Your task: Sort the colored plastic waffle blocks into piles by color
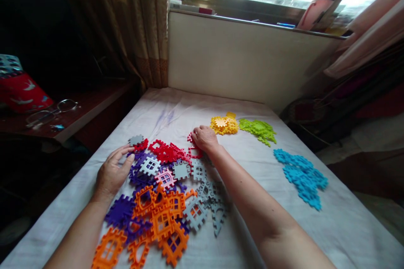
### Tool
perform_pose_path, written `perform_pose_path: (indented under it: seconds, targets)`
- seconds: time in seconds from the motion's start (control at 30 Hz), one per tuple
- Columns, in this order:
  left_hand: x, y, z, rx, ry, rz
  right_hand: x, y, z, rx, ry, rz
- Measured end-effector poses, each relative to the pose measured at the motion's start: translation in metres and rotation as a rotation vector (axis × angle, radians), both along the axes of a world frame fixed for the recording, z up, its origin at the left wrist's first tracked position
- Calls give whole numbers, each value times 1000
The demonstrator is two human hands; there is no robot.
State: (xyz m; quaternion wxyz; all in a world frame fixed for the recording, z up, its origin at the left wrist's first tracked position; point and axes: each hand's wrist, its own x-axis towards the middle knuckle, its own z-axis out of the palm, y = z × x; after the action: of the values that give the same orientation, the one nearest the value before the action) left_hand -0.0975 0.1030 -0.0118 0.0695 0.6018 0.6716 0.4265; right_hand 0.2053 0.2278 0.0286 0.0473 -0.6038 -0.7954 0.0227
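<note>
Interlocking plastic building pieces lie in a mixed heap in the head view. My left hand [114,171] rests at the heap's left edge, thumb apart from the outstretched fingers. Its fingertips are by a grey piece [136,139] and some red pieces. My right hand [205,138] reaches past the heap's far side, its fingers curled down on a small red piece [190,137], partly hidden by the hand. A red frame piece [195,152] lies just below that hand. Between my arms are purple pieces [120,211], orange window pieces [163,222], grey pieces [195,213] and a pink window piece [165,178].
Sorted piles of yellow pieces [224,125], lime green pieces [259,130] and blue pieces [301,176] lie on the right of the cloth-covered table [252,168]. Eyeglasses [52,112] and a red container [25,92] stand on a dark side table. A window is behind.
</note>
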Motion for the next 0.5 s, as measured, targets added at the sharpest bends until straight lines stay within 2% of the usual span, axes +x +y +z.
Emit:
perform_pose_path:
  seconds: [0.2, 0.5]
  targets:
    - [8, 1, -5, -185, 220, 75, 4, -25, -3, 24, 24, 44]
    - [9, -1, 1, -268, 254, -33, 18, -68, -5, 2, 272, 129]
